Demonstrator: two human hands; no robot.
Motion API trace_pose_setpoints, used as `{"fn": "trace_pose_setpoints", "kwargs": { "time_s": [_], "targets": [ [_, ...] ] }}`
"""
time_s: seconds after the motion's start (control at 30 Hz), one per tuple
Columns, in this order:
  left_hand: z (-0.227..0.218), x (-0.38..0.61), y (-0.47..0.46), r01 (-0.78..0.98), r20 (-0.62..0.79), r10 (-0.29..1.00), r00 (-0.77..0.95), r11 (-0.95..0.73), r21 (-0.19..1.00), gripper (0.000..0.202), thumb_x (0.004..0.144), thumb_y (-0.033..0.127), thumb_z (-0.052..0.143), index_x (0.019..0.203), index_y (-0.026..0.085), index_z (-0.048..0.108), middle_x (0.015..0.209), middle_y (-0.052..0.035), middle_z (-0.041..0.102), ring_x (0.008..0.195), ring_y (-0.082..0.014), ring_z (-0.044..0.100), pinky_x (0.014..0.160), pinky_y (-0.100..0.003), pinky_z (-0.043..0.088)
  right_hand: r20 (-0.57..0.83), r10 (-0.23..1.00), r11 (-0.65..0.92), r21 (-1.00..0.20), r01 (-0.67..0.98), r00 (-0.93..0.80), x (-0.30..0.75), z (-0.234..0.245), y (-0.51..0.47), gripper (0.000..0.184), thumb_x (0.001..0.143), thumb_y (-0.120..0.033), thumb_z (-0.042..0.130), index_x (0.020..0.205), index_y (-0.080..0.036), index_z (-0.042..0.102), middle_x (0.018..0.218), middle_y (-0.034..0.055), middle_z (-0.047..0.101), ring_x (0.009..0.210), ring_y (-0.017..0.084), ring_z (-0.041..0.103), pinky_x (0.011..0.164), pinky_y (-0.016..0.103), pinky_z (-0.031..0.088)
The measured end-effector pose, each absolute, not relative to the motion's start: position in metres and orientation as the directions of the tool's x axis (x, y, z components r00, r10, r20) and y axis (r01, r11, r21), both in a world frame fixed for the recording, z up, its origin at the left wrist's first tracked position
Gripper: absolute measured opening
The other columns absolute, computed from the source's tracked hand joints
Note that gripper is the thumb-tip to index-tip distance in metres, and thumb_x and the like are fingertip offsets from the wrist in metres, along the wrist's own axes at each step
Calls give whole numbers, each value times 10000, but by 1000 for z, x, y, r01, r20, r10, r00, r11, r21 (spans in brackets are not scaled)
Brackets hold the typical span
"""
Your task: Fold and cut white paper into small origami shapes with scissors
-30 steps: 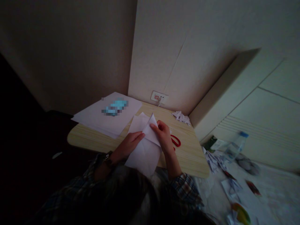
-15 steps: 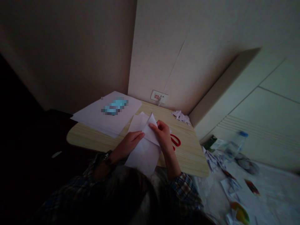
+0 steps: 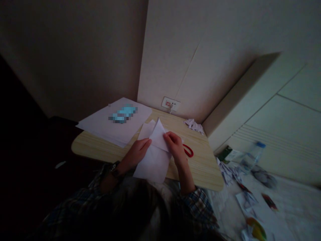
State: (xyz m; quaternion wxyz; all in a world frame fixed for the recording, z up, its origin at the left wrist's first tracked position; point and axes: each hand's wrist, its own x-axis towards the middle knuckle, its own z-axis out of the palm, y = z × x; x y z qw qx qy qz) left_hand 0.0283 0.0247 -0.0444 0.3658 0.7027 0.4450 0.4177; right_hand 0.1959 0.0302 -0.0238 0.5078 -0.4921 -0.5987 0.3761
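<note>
A white sheet of paper (image 3: 153, 160) lies over the near edge of a small light wooden table (image 3: 200, 167), with its upper corner folded over into a point. My left hand (image 3: 136, 152) rests on the sheet's left edge, fingers together and pressing near the fold. My right hand (image 3: 175, 145) is curled on the folded flap, pinching it at its right side. Another white sheet (image 3: 146, 129) lies under the fold, further back. Red scissors (image 3: 188, 151) lie just right of my right hand, partly hidden by it.
A stack of white papers (image 3: 110, 125) sits at the table's back left. Small folded paper pieces (image 3: 194, 125) lie at the back right near a wall socket (image 3: 170, 103). On the bed to the right lie a plastic bottle (image 3: 250, 155), paper scraps (image 3: 229, 170) and colourful bits.
The folded flap has been pushed further up and left, and its point now stands higher. Both hands shifted slightly away from me along the sheet.
</note>
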Motion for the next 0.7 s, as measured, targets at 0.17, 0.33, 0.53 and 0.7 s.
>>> {"fn": "trace_pose_setpoints", "kwargs": {
  "time_s": [0.17,0.33,0.53,0.7],
  "targets": [
    [-44,29,23,318,275,925,261,-352,880,364,872,442,339,584,222,375,570,26,442,601,-158,441,601,-284,356,248,968,235,-941,244,24,194,-24,30,314,738,-454,599,604,-204,463,578,-52,406,537,98,349,484,221,266],
    [-45,29,24,310,295,923,247,-364,878,355,872,424,353,585,218,381,567,29,447,599,-152,448,595,-278,351,262,964,235,-920,314,46,195,-23,27,375,753,-482,575,555,-207,414,550,-56,362,533,97,317,490,229,244],
    [-45,28,24,303,324,926,193,-370,878,347,860,408,358,569,220,346,547,41,398,575,-135,407,578,-273,327,268,963,245,-883,401,1,197,-25,22,391,761,-488,555,530,-202,421,542,-47,368,541,105,326,500,244,238],
    [-46,27,25,294,333,928,165,-369,882,345,851,407,376,565,215,358,542,44,393,570,-131,400,577,-271,320,249,968,224,-869,441,0,200,-27,19,435,783,-508,536,510,-205,384,522,-48,339,530,102,313,493,246,219]
  ]
}}
